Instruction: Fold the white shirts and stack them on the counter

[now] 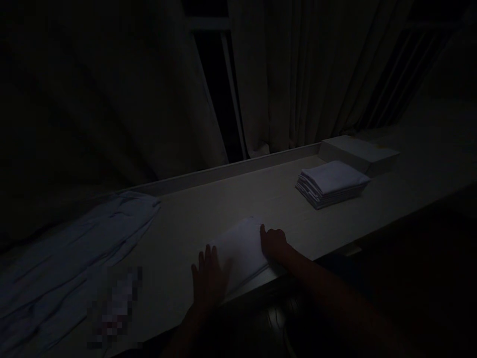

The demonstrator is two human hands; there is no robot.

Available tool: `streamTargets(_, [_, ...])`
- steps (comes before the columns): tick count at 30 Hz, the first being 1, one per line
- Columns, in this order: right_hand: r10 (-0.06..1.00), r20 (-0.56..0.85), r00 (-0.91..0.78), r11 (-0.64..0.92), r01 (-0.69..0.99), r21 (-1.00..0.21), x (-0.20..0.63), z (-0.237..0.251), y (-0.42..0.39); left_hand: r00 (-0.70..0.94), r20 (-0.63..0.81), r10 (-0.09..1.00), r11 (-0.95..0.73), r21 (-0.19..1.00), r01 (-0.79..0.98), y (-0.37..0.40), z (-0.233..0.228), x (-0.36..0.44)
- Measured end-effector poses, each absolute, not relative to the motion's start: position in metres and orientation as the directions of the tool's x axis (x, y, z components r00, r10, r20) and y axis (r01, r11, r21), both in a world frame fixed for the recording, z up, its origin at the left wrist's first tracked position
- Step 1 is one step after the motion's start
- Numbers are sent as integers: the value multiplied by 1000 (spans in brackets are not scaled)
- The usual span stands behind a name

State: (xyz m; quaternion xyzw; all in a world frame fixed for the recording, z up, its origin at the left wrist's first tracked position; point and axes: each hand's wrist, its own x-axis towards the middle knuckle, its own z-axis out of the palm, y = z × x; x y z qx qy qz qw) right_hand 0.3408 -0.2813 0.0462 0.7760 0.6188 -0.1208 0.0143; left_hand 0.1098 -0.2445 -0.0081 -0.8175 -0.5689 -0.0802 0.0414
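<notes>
A folded white cloth (242, 246) lies flat near the front edge of a pale table. My left hand (210, 281) rests at its left side with the fingers spread, the thumb side over the cloth. At the cloth's right edge is my right hand (275, 244), its fingers curled and one digit stretched along the edge. It seems to pinch the cloth there, though the dim light hides the fingertips.
A stack of folded white cloths (331, 181) stands to the right, beside a pale box (359, 151). Loose, unfolded cloth (82, 253) spreads over the left side, next to a blurred-out item (117, 308). Curtains (298, 74) hang behind the table's raised back edge.
</notes>
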Motion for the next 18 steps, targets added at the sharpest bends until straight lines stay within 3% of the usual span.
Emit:
streamTargets(5, [972,-78,220,-226,971,-79,317,48,-256,338,213,917,-356,47,933,-253,-19,91])
streamTargets(9, [990,89,110,-92,979,-180,302,27,-242,334,245,910,-357,54,933,-255,-14,98])
streamTargets(13, [972,197,126,-75,967,-245,296,2,-241,295,265,918,-327,86,941,-258,-15,99])
streamTargets(16, [970,214,116,-59,965,-256,296,-2,-243,254,236,938,-295,159,942,-256,-12,98])
streamTargets(18, [971,213,108,-49,963,-263,296,1,-245,188,212,959,-242,267,933,-248,-4,96])
